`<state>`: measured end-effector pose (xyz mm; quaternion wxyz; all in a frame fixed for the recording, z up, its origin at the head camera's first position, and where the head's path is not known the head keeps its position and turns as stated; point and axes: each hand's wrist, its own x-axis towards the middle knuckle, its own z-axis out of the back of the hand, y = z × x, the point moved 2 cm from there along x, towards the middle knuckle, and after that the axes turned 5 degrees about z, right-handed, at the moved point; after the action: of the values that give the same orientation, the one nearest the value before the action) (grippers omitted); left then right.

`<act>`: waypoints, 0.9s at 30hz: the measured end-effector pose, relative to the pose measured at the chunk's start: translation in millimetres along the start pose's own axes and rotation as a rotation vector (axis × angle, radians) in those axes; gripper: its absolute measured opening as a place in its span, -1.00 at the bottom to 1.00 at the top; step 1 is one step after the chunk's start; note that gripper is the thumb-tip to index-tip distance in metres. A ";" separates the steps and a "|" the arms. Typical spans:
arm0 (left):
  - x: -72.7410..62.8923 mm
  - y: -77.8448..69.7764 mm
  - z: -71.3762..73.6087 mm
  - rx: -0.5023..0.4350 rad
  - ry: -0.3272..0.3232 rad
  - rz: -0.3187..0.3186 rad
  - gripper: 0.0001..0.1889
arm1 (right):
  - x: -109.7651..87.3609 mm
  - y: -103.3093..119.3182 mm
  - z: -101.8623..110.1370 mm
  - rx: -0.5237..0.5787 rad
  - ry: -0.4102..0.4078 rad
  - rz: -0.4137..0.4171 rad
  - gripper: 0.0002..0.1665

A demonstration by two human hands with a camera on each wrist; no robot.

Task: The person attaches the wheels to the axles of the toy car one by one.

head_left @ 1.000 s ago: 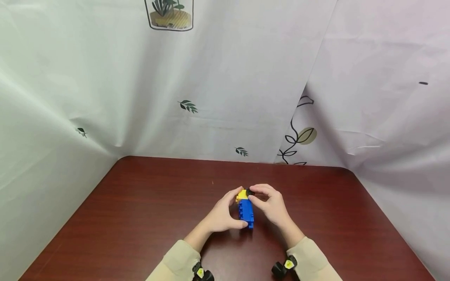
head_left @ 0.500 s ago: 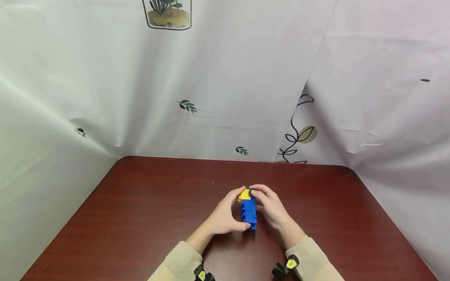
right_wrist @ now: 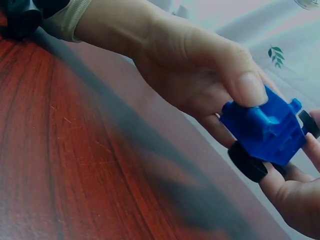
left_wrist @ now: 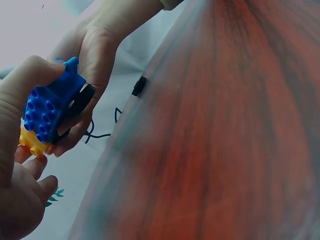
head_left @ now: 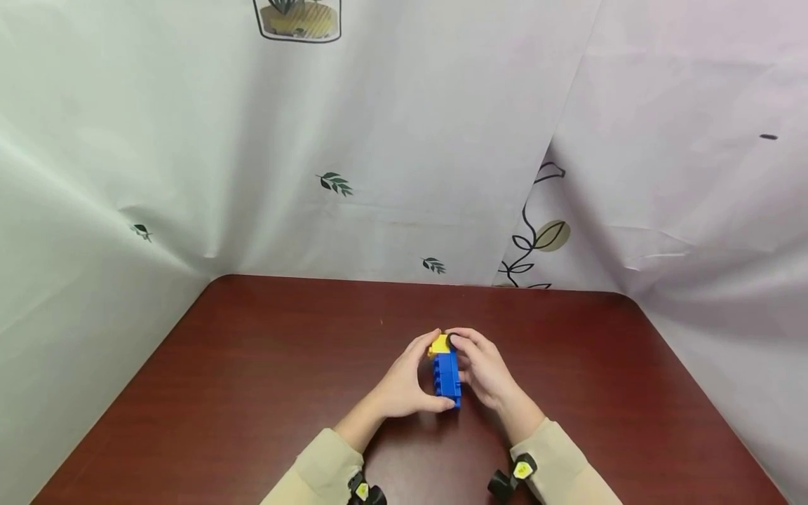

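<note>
A small toy car of blue blocks has a yellow block at its far end, studs facing left. My left hand grips it lengthwise, thumb on the near blue end and fingers at the yellow end. At the far right corner, my right hand pinches a black wheel against the car. In the left wrist view, rows of studs show on the blue block. The right wrist view shows the blue underside and a black wheel; the right fingers partly hide the wheel side.
The car is held above a dark red-brown wooden table. White cloth with printed leaves hangs behind it and along the sides. Black wrist cameras sit on both beige sleeves.
Both hands and the car have shifted slightly right. My right fingers have moved from the wheel's outer side to wrap closer around the car's right side. The head view tilts slightly down.
</note>
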<state>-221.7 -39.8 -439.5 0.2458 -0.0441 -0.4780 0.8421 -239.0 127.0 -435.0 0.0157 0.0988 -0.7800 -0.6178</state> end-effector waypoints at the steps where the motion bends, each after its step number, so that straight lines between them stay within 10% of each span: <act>1: 0.7 -0.1 0.1 0.007 -0.001 0.000 0.09 | 0.5 0.3 -0.4 0.002 -0.012 0.005 -0.60; 12: 1.9 0.3 1.0 0.005 0.009 -0.007 0.07 | 1.7 -1.8 -4.5 -0.007 -0.090 0.049 -0.83; 27: 4.6 6.7 3.3 -0.059 0.004 -0.017 0.06 | 4.1 0.4 -0.2 -0.330 -0.019 0.117 -0.34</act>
<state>-229.2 -43.1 -442.4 0.2525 -0.0487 -0.5026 0.8254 -243.0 126.1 -434.9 0.0603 0.0437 -0.6725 -0.7364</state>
